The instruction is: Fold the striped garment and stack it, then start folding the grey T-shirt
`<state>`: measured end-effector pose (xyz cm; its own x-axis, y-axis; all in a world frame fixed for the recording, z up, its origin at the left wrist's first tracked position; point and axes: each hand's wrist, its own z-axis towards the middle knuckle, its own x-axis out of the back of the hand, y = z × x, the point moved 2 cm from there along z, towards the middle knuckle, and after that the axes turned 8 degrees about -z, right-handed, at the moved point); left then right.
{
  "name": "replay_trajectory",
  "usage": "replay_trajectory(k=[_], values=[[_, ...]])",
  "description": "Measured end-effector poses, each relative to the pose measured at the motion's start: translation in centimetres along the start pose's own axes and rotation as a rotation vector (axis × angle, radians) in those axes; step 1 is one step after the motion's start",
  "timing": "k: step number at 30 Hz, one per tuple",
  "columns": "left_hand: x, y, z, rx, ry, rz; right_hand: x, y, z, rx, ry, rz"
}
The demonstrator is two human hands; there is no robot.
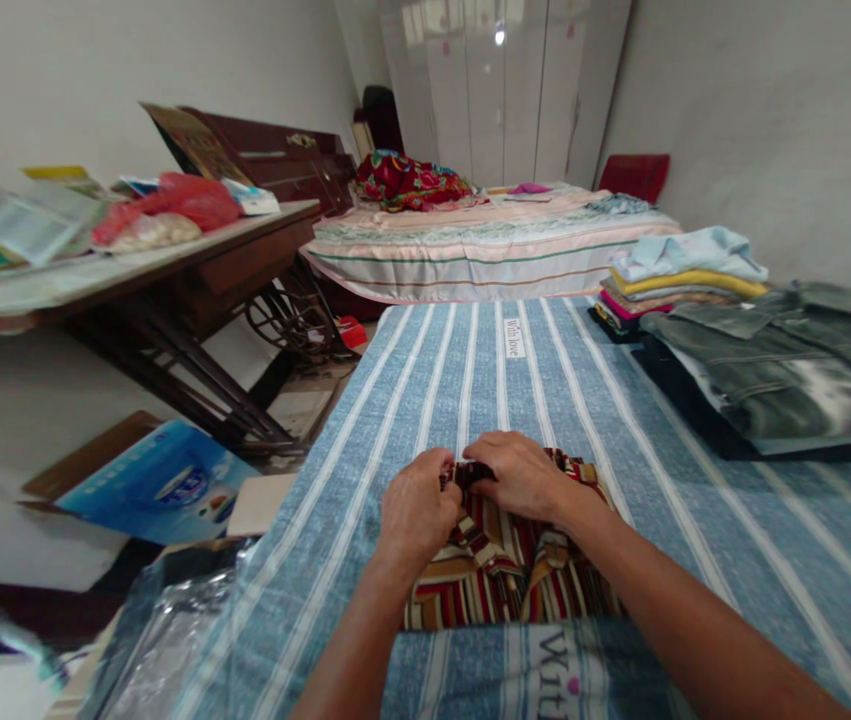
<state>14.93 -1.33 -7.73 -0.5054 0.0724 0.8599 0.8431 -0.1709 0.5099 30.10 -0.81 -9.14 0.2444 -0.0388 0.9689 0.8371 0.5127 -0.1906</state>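
A striped garment in red, brown, cream and black lies bunched on the blue-and-white striped bed sheet, in the lower middle of the head view. My left hand pinches its far left edge, fingers curled in. Close beside it, my right hand grips the same dark, gathered edge with thumb and fingers. Part of the garment is covered by both hands and my right forearm. Its exact kind does not show.
Folded clothes stand stacked at the right, behind a grey-green denim garment on a dark cloth. On the left are a table with bags, a blue box and plastic wrapping. Another bed stands beyond.
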Motion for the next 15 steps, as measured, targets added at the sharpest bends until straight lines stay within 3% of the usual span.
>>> replay_trajectory(k=[7,12,15], values=[[-0.3,-0.5,-0.1,0.024,0.08,-0.086,0.5,3.3,-2.4,-0.178,-0.093,-0.077],[-0.5,-0.7,0.0,0.066,0.071,-0.006,0.3,2.3,-3.4,-0.131,0.03,-0.169],[-0.1,-0.3,-0.2,-0.035,0.045,0.113,0.2,1.5,-4.1,-0.097,0.137,-0.267]])
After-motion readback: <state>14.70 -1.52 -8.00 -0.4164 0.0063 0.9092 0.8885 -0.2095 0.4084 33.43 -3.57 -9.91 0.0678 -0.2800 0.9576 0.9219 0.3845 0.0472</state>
